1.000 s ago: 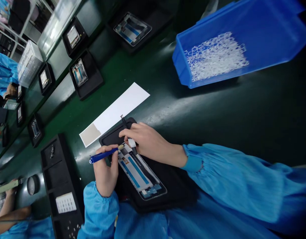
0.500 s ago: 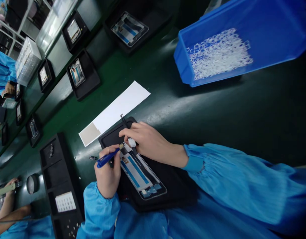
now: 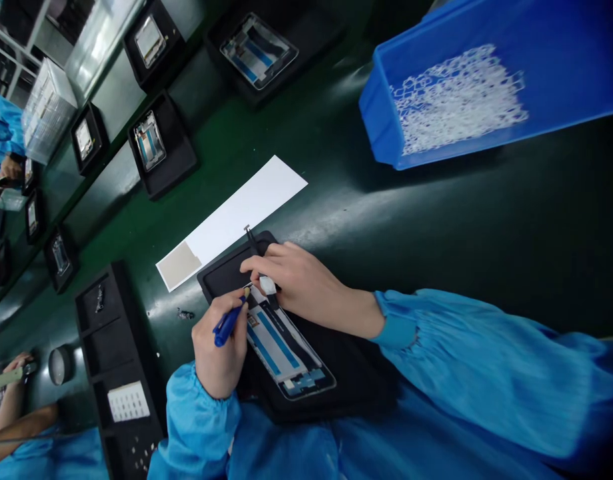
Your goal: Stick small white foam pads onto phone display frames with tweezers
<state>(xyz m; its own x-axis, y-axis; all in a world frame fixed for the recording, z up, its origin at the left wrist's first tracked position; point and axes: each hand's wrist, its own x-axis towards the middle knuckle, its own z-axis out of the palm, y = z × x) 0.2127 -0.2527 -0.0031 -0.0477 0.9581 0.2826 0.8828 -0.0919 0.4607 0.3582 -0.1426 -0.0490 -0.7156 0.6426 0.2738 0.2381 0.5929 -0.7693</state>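
Observation:
My left hand is closed round a blue pen-shaped tool. Its pale yellowish tip lies at the upper end of an opened phone frame, which has blue strips and sits in a black tray. Held in my right hand are black tweezers with a white wrap. They point away from the phone, and a tiny piece shows at their tips, over a white card. My fingers partly hide the frame's upper end.
A blue bin of white ring-like pieces stands at upper right. To the left lies a black compartment tray with small parts. More phone frames rest in trays farther back. Other people's hands are at the left edge.
My left hand has turned the blue tool to a steeper angle and shifted slightly right. My right hand keeps its grip on the tweezers. The camera view has shifted a little.

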